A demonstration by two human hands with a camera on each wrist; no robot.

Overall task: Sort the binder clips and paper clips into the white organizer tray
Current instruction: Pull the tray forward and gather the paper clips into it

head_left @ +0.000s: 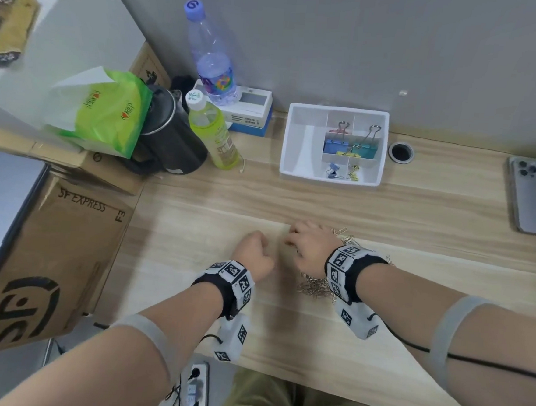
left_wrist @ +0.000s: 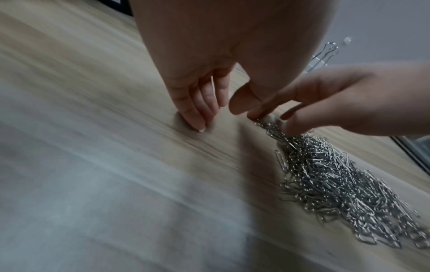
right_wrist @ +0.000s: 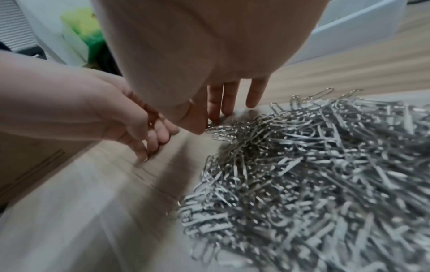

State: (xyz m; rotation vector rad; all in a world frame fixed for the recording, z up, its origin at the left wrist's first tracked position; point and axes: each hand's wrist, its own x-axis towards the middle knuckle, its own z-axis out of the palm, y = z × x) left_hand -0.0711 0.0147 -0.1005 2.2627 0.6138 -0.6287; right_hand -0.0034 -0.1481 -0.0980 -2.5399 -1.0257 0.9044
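A heap of silver paper clips (head_left: 314,288) (left_wrist: 337,184) (right_wrist: 302,174) lies on the wooden desk under my right wrist. My right hand (head_left: 299,240) (left_wrist: 270,119) (right_wrist: 207,123) reaches down at the heap's left edge, thumb and fingers pinching a small tuft of clips. Just left of it, my left hand (head_left: 257,243) (left_wrist: 218,117) (right_wrist: 149,145) holds nothing, its fingertips (left_wrist: 200,127) touching bare desk. The white organizer tray (head_left: 300,135) (right_wrist: 344,29) stands against the wall. It holds large coloured binder clips (head_left: 335,145) in its middle cells and small ones (head_left: 334,169) in front; its wide left compartment is bare.
A black kettle (head_left: 170,132), a green bottle (head_left: 214,135), a clear bottle (head_left: 212,56) on a box and a green bag (head_left: 105,109) crowd the back left. A cardboard box (head_left: 51,251) borders the desk's left edge. A phone (head_left: 533,199) and a cable hole (head_left: 401,152) lie right.
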